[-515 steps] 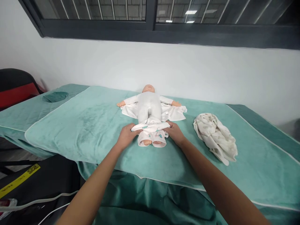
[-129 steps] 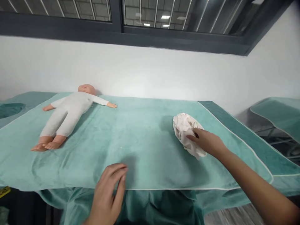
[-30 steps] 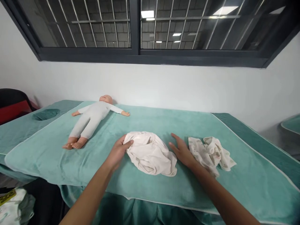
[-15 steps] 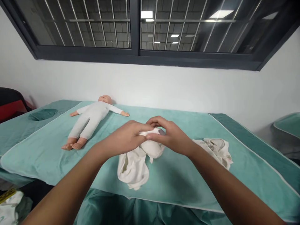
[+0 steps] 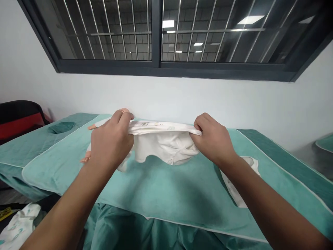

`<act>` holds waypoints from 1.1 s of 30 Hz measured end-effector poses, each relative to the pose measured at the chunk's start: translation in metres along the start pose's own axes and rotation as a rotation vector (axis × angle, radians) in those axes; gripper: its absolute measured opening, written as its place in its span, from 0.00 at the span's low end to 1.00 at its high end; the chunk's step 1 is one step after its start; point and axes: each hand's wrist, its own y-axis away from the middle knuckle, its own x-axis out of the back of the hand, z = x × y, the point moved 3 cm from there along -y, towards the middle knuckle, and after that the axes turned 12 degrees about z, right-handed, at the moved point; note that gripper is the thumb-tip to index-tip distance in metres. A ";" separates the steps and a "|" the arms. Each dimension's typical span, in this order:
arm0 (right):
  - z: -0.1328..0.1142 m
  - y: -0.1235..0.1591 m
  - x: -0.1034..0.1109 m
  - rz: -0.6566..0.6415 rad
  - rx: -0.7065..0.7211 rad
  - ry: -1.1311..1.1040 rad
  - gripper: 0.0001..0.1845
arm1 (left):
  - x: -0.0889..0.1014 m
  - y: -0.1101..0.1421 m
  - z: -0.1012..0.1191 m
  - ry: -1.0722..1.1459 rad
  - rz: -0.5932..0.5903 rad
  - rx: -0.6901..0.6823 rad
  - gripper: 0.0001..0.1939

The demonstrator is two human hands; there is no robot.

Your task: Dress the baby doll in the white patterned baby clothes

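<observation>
Massage bed [image 5: 156,198]: left hand [image 5: 113,139], right hand [image 5: 214,140] raised over it.
Both clenched on white baby garment [image 5: 166,144], edge stretched taut; half a second ago, bunched.

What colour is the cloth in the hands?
White cloth, with small faint prints along its top edge; the head view shows it best.

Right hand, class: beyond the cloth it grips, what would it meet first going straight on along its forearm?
Past the cloth, the right hand would probably meet the wall, though depth is unclear; angled lower, the bed.
</observation>
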 end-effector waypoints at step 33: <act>0.079 0.023 -0.022 -0.461 -0.354 0.376 0.17 | -0.061 0.023 -0.032 -0.023 -0.606 0.170 0.19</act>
